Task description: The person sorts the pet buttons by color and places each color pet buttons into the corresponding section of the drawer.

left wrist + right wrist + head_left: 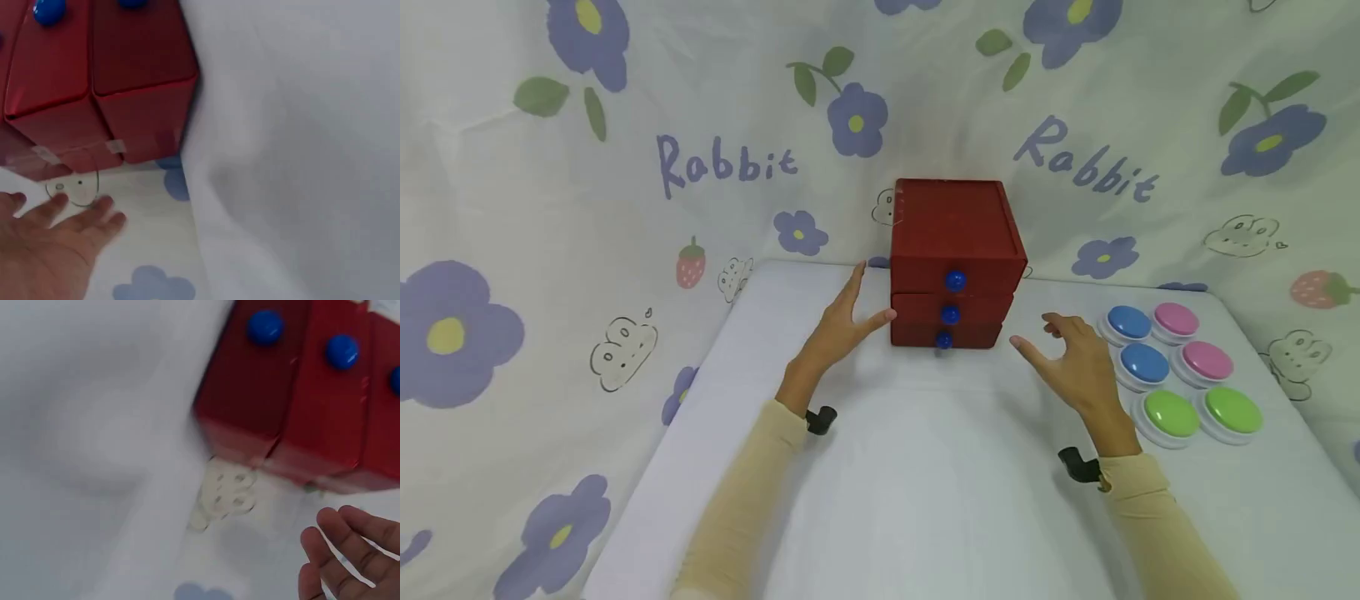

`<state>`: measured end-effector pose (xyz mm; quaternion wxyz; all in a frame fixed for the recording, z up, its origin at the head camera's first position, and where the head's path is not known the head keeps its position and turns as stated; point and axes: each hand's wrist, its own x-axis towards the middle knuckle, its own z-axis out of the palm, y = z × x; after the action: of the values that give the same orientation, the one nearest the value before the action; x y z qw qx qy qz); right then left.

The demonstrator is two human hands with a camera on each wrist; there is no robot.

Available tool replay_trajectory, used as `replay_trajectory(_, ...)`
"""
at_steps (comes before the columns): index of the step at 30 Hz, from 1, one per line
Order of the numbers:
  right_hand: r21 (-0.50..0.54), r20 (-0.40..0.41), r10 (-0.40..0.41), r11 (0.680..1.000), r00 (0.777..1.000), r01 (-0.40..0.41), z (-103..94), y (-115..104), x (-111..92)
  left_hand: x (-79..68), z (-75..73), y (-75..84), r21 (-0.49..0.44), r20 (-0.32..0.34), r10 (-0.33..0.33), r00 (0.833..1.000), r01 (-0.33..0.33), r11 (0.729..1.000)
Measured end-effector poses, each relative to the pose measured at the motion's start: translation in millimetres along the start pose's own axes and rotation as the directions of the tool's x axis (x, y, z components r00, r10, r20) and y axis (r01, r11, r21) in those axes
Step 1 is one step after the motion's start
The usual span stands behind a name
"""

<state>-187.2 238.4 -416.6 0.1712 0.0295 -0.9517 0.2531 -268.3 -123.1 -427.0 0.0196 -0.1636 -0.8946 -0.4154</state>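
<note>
A stack of red drawers (955,225) with blue round knobs stands at the back of the white table, its fronts facing me. My left hand (837,333) is held just left of the stack, thumb spread toward it and fingers extended, holding nothing. In the left wrist view its fingers (81,219) are apart from the red side. On the other side, my right hand (1075,358) hovers to the right of the drawers with fingers loosely bent and a gap between. The right wrist view shows that hand (356,562) beside the red drawers (325,406), not touching them.
To the right of my right hand sit several round push buttons with white bases: blue (1145,363), pink (1207,361) and green (1172,414). A patterned cloth (730,208) hangs behind and beside the white table (925,483).
</note>
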Motion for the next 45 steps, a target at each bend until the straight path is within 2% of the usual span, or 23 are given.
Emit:
replay_trajectory(2,0.1,-0.124,-0.044,0.993,0.991,0.056,3.2,-15.6,-0.9,5.4,1.4,-1.5,-0.168,-0.076,0.039,0.996,-0.051,0.984)
replay_trajectory(5,0.185,-0.271,-0.137,0.964,0.953,0.192,12.1,-38.3,0.3,10.5,8.5,-4.4,-0.306,-0.175,0.097,0.98,-0.148,0.94)
replay_trajectory(7,0.222,-0.344,-0.187,0.936,0.92,0.273,19.4,-50.5,2.2,12.0,16.2,-5.3,-0.359,-0.21,0.118,0.971,-0.189,0.914)
replay_trajectory(9,0.248,-0.396,-0.203,0.915,0.895,0.317,27.0,-59.6,3.9,13.3,24.7,-4.6,-0.384,-0.227,0.13,0.965,-0.211,0.899)
replay_trajectory(12,0.279,-0.441,-0.192,0.899,0.877,0.338,36.9,-67.7,7.4,14.3,36.8,-2.4,-0.395,-0.26,0.141,0.955,-0.239,0.887)
replay_trajectory(15,0.284,-0.458,-0.185,0.897,0.87,0.34,44.7,-71.9,12.9,14.4,44.0,0.4,-0.416,-0.306,0.134,0.942,-0.259,0.872)
replay_trajectory(19,0.278,-0.455,-0.193,0.896,0.869,0.345,52.7,-74.7,16.4,9.4,51.6,-1.3,-0.452,-0.33,0.097,0.939,-0.247,0.857)
replay_trajectory(24,0.241,-0.459,-0.208,0.907,0.864,0.346,51.5,-81.5,31.8,14.0,48.4,2.4,-0.419,-0.338,0.113,0.934,-0.257,0.871)
replay_trajectory(30,0.217,-0.442,-0.204,0.921,0.874,0.325,55.5,-88.9,48.1,17.8,44.3,1.7,-0.425,-0.334,0.106,0.937,-0.25,0.87)
replay_trajectory(38,0.215,-0.463,-0.188,0.924,0.866,0.316,53.4,-91.1,47.6,18.1,44.3,5.6,-0.441,-0.34,0.107,0.934,-0.259,0.859)
replay_trajectory(45,0.219,-0.461,-0.209,0.915,0.863,0.339,49.1,-92.9,40.0,3.5,26.2,34.7,-0.417,-0.334,0.112,0.936,-0.253,0.873)
